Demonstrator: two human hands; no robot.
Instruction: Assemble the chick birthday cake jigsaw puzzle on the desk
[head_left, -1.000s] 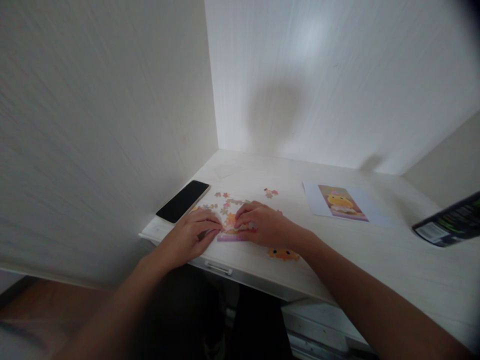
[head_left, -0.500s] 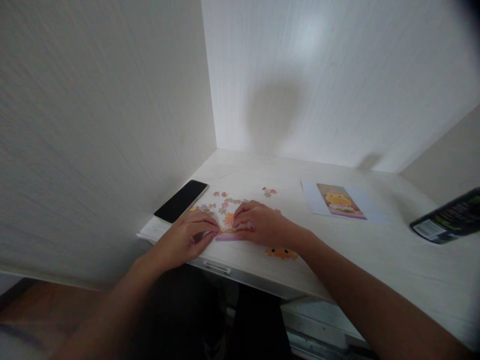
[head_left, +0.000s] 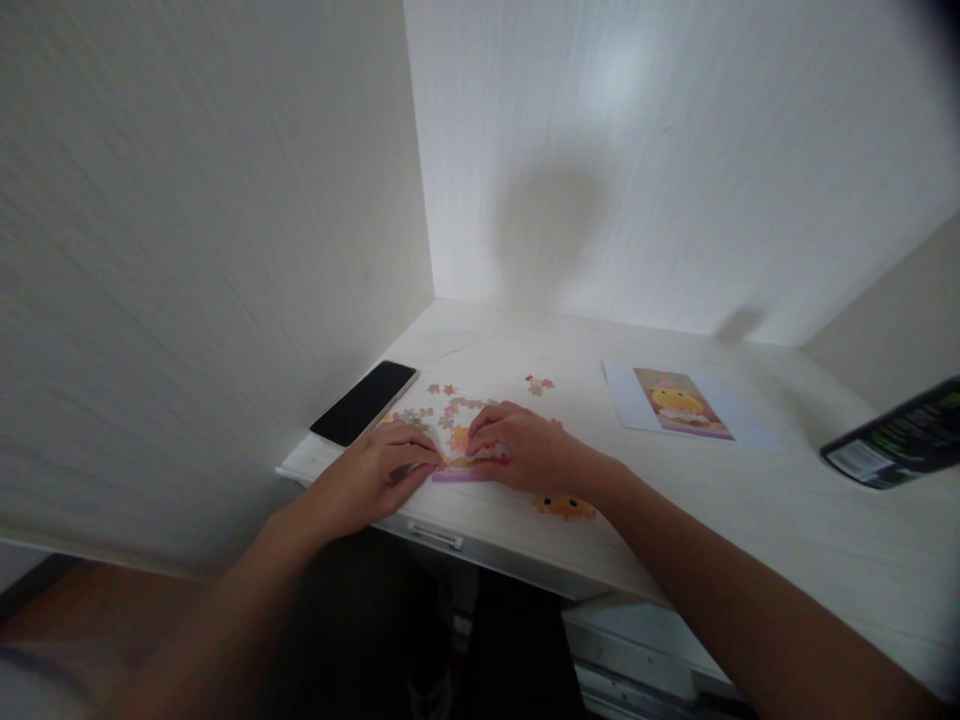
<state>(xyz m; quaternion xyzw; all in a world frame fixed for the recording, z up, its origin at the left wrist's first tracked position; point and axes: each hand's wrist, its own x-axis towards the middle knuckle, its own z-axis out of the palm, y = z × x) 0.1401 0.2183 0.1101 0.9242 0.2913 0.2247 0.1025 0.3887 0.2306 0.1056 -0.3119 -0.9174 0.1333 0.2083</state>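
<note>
Only the whole view is shifting a touch since the earlier frame; both hands are keeping their places at the partly built puzzle (head_left: 456, 476). It is lying near the table's (head_left: 540, 335) near edge, its purple strip facing the person. The left hand (head_left: 381, 466) is bringing thumb and forefinger together at its left edge; the right hand (head_left: 528, 448) is curving bent fingers over its right part (whether either is pinching a piece, I cannot tell). Loose pieces (head_left: 412, 416) are lying to the left and on the far side, and a small cluster (head_left: 539, 385) is sitting farther off. An orange chunk with two dark eyes (head_left: 564, 507) is resting near the right wrist. A phone (head_left: 365, 403) is lying at left, a printed picture (head_left: 682, 404) at far right, and a dark can (head_left: 896, 438) is standing at the right edge.
</note>
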